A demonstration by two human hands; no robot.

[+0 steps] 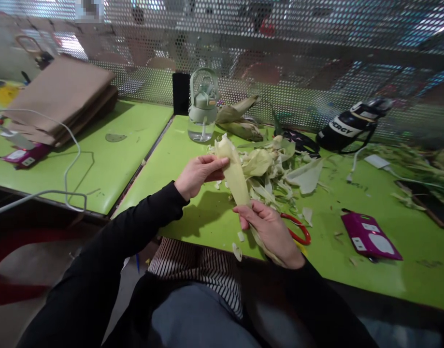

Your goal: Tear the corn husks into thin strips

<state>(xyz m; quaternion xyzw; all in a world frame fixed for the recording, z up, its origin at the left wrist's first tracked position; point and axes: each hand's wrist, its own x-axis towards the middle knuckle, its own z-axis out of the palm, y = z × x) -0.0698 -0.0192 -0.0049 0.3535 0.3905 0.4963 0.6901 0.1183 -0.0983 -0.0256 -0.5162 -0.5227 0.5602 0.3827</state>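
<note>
A long pale yellow-green corn husk (pixel 233 176) is stretched between my two hands above the green table. Near its ragged upper end, my left hand (pixel 203 173) pinches it between thumb and fingers. My right hand (pixel 270 229) is closed round the lower part, and a strip of husk trails below that hand toward the wrist. Just beyond lies a heap of loose husk pieces (pixel 267 169). Red-handled scissors (pixel 297 228) lie right of my right hand, their blades hidden. Small husk scraps (pixel 237 252) sit at the table's near edge.
Behind the heap stand a clear water bottle (pixel 202 116) and whole husks (pixel 239 118). A black bottle (pixel 347 125) leans at the back right. Purple power strips (pixel 370 235), a phone (pixel 426 203) and cables lie around. Folded brown cardboard (pixel 62 96) rests at left. A perforated metal screen closes the back.
</note>
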